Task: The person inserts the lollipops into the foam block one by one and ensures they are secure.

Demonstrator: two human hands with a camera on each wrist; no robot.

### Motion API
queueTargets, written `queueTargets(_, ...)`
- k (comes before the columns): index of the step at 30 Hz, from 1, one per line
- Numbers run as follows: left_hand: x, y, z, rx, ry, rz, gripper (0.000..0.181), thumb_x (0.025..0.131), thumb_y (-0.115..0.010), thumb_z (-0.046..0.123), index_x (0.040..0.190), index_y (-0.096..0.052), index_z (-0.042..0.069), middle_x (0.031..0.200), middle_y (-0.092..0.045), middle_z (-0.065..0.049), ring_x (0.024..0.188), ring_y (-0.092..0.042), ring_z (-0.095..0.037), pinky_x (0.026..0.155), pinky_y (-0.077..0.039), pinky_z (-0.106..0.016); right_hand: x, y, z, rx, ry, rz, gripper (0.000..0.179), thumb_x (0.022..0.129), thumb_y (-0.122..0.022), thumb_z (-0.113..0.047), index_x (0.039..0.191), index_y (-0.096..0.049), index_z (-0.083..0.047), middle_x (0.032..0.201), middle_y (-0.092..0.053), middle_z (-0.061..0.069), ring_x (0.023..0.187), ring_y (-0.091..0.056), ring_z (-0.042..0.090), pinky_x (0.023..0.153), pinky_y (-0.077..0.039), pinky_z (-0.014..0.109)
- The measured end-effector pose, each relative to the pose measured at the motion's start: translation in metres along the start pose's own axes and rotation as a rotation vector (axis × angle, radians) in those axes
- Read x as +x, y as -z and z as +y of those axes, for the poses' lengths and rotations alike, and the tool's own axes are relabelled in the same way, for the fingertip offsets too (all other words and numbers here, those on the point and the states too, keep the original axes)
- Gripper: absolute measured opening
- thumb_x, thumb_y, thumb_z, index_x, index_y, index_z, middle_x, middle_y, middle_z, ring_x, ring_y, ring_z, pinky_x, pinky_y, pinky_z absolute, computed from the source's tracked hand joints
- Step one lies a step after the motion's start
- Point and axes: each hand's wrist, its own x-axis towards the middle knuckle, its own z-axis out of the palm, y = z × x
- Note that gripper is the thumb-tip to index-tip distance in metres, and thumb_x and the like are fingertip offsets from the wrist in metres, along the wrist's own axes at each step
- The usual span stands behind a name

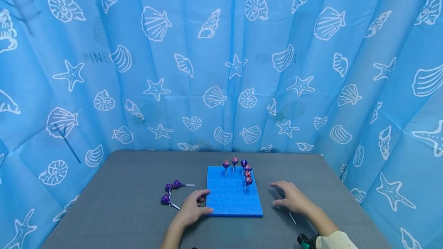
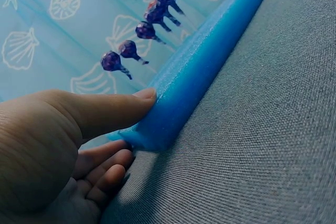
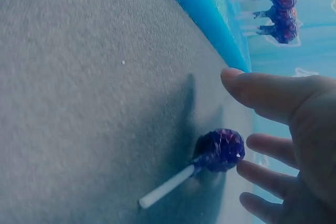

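A blue foam board [image 1: 235, 201] lies on the grey table, with several wrapped lollipops standing upright along its back and right side, such as a red one [image 1: 248, 181]. My left hand [image 1: 190, 209] holds the board by its left front corner, thumb on top and fingers curled at the side. To the right of the board, my right hand [image 1: 292, 199] hovers with spread fingers above a purple lollipop [image 3: 223, 150] lying on the table. Its fingertips are right by the wrapped candy, whose white stick [image 1: 292, 217] shows below the hand in the head view.
Left of the board, three purple lollipops [image 1: 165, 199] lie loose on the table, close to my left hand. Small holes dot the foam's surface. A blue curtain [image 1: 214, 68] with white shells hangs behind and beside the grey table [image 1: 138, 172].
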Motion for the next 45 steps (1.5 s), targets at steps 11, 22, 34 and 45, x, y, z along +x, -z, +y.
queueTargets(11, 0.001, 0.000, 0.000, 0.010, 0.021, 0.003, 0.062, 0.081, -0.078, 0.027, 0.136, -0.055, 0.013, 0.124, -0.056, -0.011, 0.108, -0.054, -0.029, 0.090, -0.046, -0.052, 0.002, 0.005, 0.008, -0.036, -0.050, -0.057, 0.047, 0.076, -0.083, -0.017, 0.119, -0.065, -0.010, 0.106, -0.064, 0.005, 0.102, -0.059, 0.029, 0.087, -0.046, 0.054)
queueTargets(22, 0.001, 0.000, 0.001, 0.005, 0.025, 0.003, 0.062, 0.080, -0.079, 0.026, 0.136, -0.055, 0.013, 0.124, -0.056, -0.010, 0.108, -0.054, -0.028, 0.089, -0.045, -0.052, 0.004, 0.007, 0.011, -0.014, -0.060, -0.088, 0.044, 0.078, -0.081, -0.014, 0.118, -0.065, -0.009, 0.088, -0.060, -0.001, 0.078, -0.056, 0.015, 0.069, -0.049, 0.039)
queueTargets(34, 0.001, -0.002, -0.003, 0.005, 0.025, -0.005, 0.063, 0.080, -0.079, 0.028, 0.136, -0.055, 0.013, 0.123, -0.056, -0.009, 0.107, -0.054, -0.028, 0.089, -0.046, -0.052, 0.001, 0.004, 0.008, 0.012, -0.101, -0.066, 0.041, 0.078, -0.079, -0.009, 0.117, -0.066, -0.009, 0.081, -0.056, -0.002, 0.071, -0.053, 0.013, 0.065, -0.045, 0.034)
queueTargets(45, 0.001, -0.001, -0.002, 0.009, 0.014, 0.001, 0.063, 0.080, -0.080, 0.027, 0.136, -0.055, 0.012, 0.122, -0.056, -0.010, 0.106, -0.054, -0.028, 0.089, -0.045, -0.052, -0.001, 0.004, 0.003, 0.028, -0.058, -0.047, 0.036, 0.079, -0.078, -0.007, 0.113, -0.067, -0.009, 0.079, -0.056, -0.003, 0.072, -0.053, 0.014, 0.065, -0.044, 0.035)
